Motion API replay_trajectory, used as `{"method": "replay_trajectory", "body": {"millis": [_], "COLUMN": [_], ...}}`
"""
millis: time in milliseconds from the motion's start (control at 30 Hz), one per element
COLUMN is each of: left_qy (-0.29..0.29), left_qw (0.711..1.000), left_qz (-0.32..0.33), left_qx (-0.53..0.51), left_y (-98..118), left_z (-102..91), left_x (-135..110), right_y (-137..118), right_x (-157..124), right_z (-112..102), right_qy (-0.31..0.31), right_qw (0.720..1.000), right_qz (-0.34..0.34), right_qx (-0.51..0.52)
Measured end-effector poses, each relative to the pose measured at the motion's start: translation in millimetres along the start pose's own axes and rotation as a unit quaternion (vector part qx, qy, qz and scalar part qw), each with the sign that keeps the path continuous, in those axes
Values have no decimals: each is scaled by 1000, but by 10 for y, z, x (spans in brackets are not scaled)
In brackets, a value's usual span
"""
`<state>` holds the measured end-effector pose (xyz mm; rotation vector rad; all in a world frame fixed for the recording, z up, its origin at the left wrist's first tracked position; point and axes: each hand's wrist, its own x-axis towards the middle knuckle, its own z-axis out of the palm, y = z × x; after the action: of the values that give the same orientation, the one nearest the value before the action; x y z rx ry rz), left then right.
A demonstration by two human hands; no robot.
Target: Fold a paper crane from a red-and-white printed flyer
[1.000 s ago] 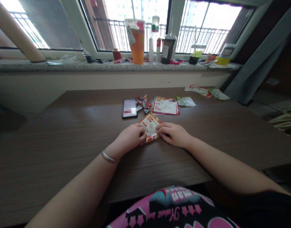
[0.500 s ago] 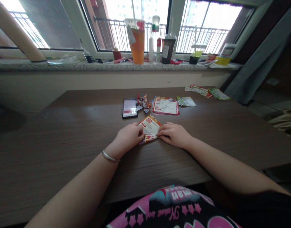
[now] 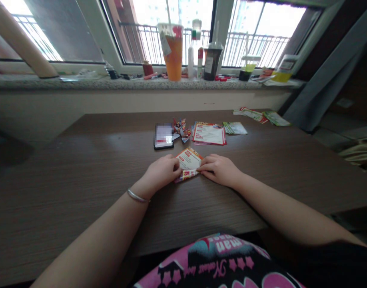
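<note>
A red, white and orange printed paper (image 3: 188,161), partly folded, lies on the dark wooden table (image 3: 81,168) in front of me. My left hand (image 3: 161,173), with a silver bracelet at the wrist, pinches its left edge with curled fingers. My right hand (image 3: 220,169) presses its right edge, fingers bent onto the fold. The paper's near flap is folded up between my fingertips.
Behind the paper lie a phone (image 3: 163,136), small folded paper figures (image 3: 181,129), a stack of flyers (image 3: 209,134) and more leaflets (image 3: 235,128) further right. The windowsill (image 3: 81,83) holds an orange drink cup (image 3: 173,52), a dark cup (image 3: 212,60), bottles and small items.
The paper has been pressed flatter onto the table, its far corner lower than before. Both hands stayed on its edges with only small finger shifts.
</note>
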<state>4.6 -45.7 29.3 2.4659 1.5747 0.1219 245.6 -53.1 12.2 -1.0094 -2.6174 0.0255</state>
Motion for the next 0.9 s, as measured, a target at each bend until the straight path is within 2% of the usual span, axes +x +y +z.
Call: {"method": "replay_trajectory", "body": {"millis": [267,433,500,600,667,900], "left_qy": [22,103,118,109,99,75], "left_qw": [1000,994,991,985,982,983], "left_qz": [2,22,54,130,159,168], "left_qx": [0,-2,-12,-15,-7,8], "left_y": [-16,-17,-22,-28,-27,-26], "left_z": [18,40,46,46,39,16], "left_x": [-3,24,28,14,-4,-22], "right_y": [-10,-7,16,56,72,62], "right_x": [9,13,10,4,3,2], "right_z": [8,20,38,66,75,49], "right_qy": [-1,-2,4,11,11,2], "right_qw": [1000,999,998,996,996,995], "right_qz": [-3,15,29,53,59,66], "right_qx": [-6,-37,-51,-66,-69,-70]}}
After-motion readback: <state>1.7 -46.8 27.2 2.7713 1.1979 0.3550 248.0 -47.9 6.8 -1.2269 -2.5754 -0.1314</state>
